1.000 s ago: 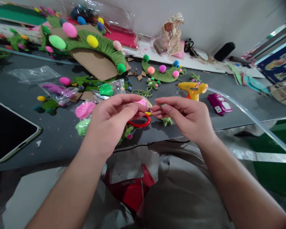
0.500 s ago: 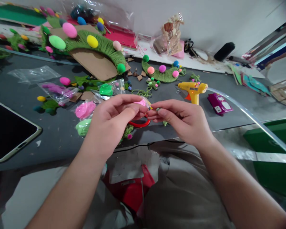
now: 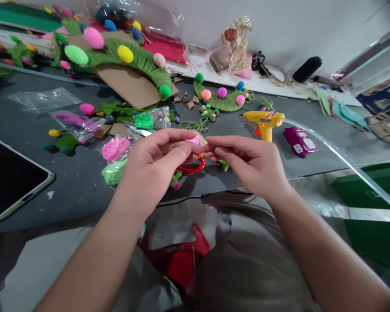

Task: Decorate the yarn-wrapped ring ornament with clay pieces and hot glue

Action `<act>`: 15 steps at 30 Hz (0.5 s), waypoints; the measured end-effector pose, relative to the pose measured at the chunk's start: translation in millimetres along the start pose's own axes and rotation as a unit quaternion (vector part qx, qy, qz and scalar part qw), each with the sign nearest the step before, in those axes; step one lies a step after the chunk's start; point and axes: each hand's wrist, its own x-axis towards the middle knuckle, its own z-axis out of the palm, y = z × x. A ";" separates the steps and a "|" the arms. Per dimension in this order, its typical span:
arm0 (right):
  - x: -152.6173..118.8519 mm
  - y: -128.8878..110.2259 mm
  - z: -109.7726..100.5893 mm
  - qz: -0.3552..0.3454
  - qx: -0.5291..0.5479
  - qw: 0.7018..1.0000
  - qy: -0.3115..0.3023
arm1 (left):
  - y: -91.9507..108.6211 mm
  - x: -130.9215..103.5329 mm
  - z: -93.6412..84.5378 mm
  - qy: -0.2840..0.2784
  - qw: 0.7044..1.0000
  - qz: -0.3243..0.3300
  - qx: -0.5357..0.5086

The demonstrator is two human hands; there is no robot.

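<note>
My left hand (image 3: 152, 164) and my right hand (image 3: 250, 162) meet at the fingertips above the table's front edge. My left thumb presses against its bent fingers; whatever lies between them is hidden. The right thumb and fingers are pinched where a small grey-green ball showed a moment ago; the fingers now cover it. Under the hands lie red-handled scissors (image 3: 193, 168), partly hidden, and a green yarn piece with a pink ball (image 3: 176, 185). A bit of pink in clear plastic (image 3: 195, 139) shows just behind my fingers. Bags of pink clay (image 3: 115, 148) and light green clay (image 3: 113, 173) lie beside my left hand.
A yellow glue gun (image 3: 263, 123) and a purple packet (image 3: 300, 141) lie to the right. Behind stand a large green yarn-wrapped arc (image 3: 139, 65) with coloured balls and a smaller one (image 3: 219, 102). A tablet-like device (image 3: 13, 182) lies at left; a clear tube (image 3: 351, 162) crosses the right.
The small grey-green ball at my right fingertips has gone out of sight behind the fingers. Both hands have otherwise barely moved; the view has shifted slightly.
</note>
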 end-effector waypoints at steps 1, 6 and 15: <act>1.1 0.8 -0.2 0.010 0.008 1.000 0.002 | -0.1 -0.1 -0.1 -0.001 1.000 0.000 0.000; 4.1 -1.7 0.2 0.027 0.000 0.998 0.056 | -1.1 0.3 -1.1 -0.002 1.000 -0.003 0.006; -1.0 0.6 1.0 -0.029 -0.026 0.999 0.014 | -3.8 -0.6 4.2 -0.006 1.000 -0.005 0.008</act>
